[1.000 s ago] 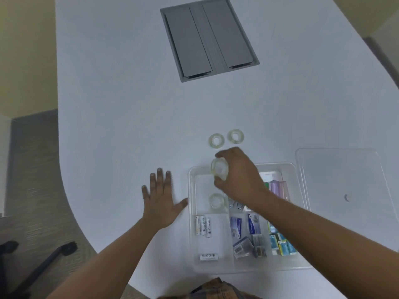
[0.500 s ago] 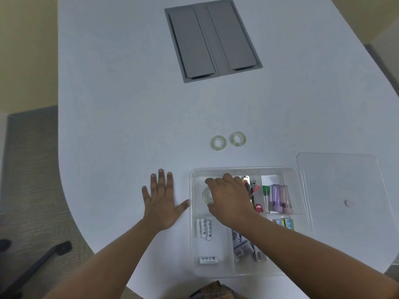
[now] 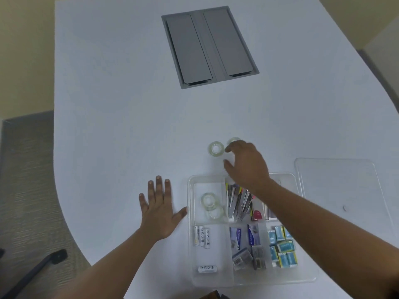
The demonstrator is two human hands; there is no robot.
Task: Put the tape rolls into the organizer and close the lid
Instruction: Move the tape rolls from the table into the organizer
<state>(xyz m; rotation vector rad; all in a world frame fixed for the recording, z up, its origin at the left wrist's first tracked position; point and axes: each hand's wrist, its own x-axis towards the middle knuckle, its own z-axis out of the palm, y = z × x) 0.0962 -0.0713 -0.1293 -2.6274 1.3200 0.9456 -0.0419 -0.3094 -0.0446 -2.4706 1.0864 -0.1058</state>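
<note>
Two clear tape rolls (image 3: 209,202) lie overlapping in the far-left compartment of the clear organizer (image 3: 190,234). Beyond the organizer, one tape roll (image 3: 216,149) rests flat on the white table, and a second tape roll (image 3: 233,140) beside it is partly hidden by my fingers. My right hand (image 3: 248,167) hovers over these two with fingers spread and holds nothing. My left hand (image 3: 160,209) lies flat on the table, its thumb against the organizer's left wall. The clear lid (image 3: 341,190) lies to the right of the organizer.
Other compartments hold batteries (image 3: 201,235), staplers (image 3: 238,201) and small boxes (image 3: 281,247). A grey cable hatch (image 3: 209,45) is set into the table farther back. The table's curved edge runs at the left, with carpet and a chair base (image 3: 38,268) below.
My right hand let go of a tape roll in the organizer's far-left compartment, then moved away from me to the two rolls on the table. My left hand stayed put.
</note>
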